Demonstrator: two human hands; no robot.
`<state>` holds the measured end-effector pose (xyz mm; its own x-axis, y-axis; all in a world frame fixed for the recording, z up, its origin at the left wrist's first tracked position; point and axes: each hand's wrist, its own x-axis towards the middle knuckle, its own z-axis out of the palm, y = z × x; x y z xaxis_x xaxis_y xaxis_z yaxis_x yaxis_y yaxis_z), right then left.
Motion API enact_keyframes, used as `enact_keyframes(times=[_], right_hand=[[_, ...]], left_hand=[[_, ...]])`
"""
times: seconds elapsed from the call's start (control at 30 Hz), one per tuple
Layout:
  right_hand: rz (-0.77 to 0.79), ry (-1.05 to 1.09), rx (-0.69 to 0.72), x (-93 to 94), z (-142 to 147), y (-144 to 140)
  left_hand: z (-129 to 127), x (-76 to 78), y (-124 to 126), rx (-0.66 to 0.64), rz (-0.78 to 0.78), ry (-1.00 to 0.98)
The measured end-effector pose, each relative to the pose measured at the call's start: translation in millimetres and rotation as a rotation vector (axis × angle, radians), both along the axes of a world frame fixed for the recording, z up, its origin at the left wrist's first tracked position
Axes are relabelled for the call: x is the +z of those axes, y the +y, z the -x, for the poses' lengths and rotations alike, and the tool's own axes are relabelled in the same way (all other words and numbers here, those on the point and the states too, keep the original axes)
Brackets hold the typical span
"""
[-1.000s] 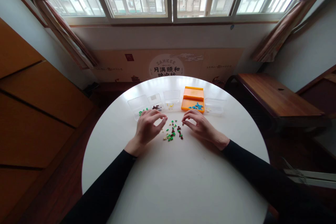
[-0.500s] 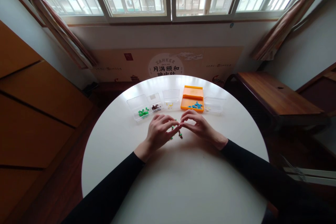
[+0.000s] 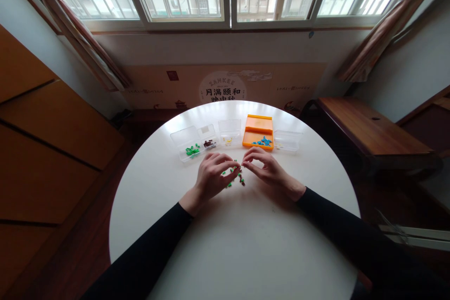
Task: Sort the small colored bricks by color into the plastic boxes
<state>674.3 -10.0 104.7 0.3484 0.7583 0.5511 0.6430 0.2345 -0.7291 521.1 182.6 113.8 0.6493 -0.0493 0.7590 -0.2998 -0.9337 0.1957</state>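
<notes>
My left hand (image 3: 213, 174) and my right hand (image 3: 264, 169) meet fingertip to fingertip over the middle of the white round table (image 3: 253, 243). Each is closed in a pinch, thumb against fingers. Whatever sits in the pinches is too small to make out. Just below and behind the fingertips lie several small green and brown pieces (image 3: 242, 179), partly hidden by my left hand. Beyond my hands, a clear box holds green pieces (image 3: 192, 151), and another holds dark brown pieces (image 3: 209, 143).
Farther right along the row are a clear box with yellow pieces (image 3: 228, 140), an orange box (image 3: 258, 123) with blue pieces (image 3: 263, 141), and another clear box (image 3: 288, 140). A wooden bench (image 3: 358, 126) stands right of the table, and a window wall rises behind.
My fingertips have parted slightly, and more of the small green and brown pieces show beneath them. The boxes stay where they were.
</notes>
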Motion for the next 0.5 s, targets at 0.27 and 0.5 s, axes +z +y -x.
enact_keyframes(times=[0.27,0.5], right_hand=[[0.107,-0.038,-0.050,-4.4,-9.1,-2.8],[0.137,-0.041,-0.039,-5.8,-10.0,-3.8]], left_hand=[[2.2,2.3,12.8,-0.069,0.484,0.042],[1.1,0.6,16.5,-0.042,0.547,0.036]])
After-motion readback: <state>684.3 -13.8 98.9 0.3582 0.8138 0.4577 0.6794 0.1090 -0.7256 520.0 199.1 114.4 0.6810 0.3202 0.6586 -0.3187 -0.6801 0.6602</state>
